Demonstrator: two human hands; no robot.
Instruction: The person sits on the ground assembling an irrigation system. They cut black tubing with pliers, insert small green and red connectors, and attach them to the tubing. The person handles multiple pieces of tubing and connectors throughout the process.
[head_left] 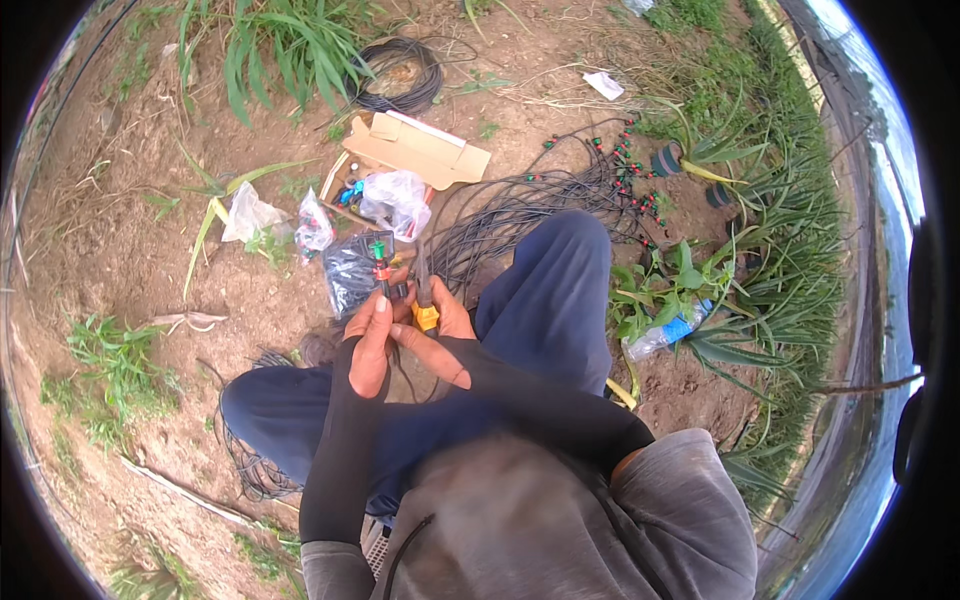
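Grey shirt [490, 520], black arm sleeves [340, 470]

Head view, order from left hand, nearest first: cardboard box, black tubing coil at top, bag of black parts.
1. Bag of black parts: just beyond the left hand.
2. Cardboard box: farther ahead, slightly right.
3. Black tubing coil: farthest, beyond the box.

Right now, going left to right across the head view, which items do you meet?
Whitish plastic bag, small bag with red contents, green-and-red fitting, yellow-handled tool, white scrap, clear bottle.
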